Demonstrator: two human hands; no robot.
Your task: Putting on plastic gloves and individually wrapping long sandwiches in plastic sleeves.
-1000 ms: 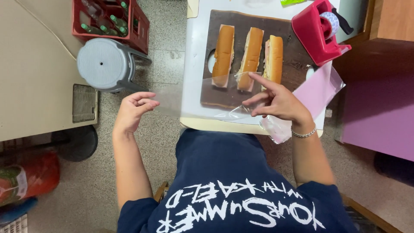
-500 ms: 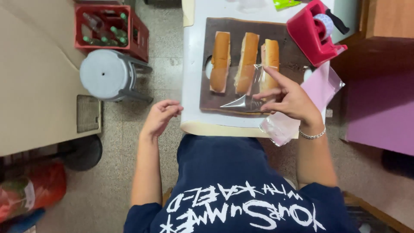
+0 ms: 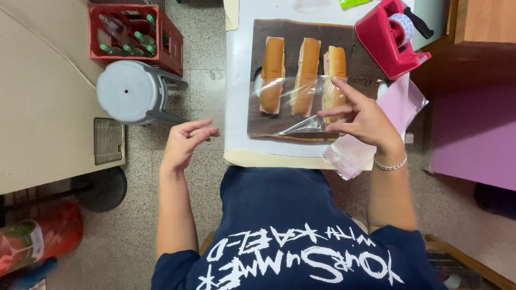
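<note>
Plastic wrap [image 3: 301, 104], a clear sheet, lies loosely over the near ends of three filled bread rolls [image 3: 307, 75] that sit side by side on a dark wooden board [image 3: 365, 70] on the tabletop [image 3: 239, 86]. The right hand [image 3: 361, 119] pinches the sheet's gathered near corner between thumb and fingertips, index finger extended toward the rightmost roll. The left hand [image 3: 185, 142] is off the tabletop's left edge, empty, fingers loosely curled and slightly spread, touching nothing.

Step in hand, as judged: handling the film over the rolls, one-handed. A further move would call for a second grip on the free edge, since thin film tends to bunch and cling to itself.

Pose: both forearms run up from the torso; the right wrist, wearing a bracelet, sits over a pink plastic bag [image 3: 352, 156] at the tabletop's near edge. A red tape dispenser [image 3: 389, 40] stands beyond the board.
</note>
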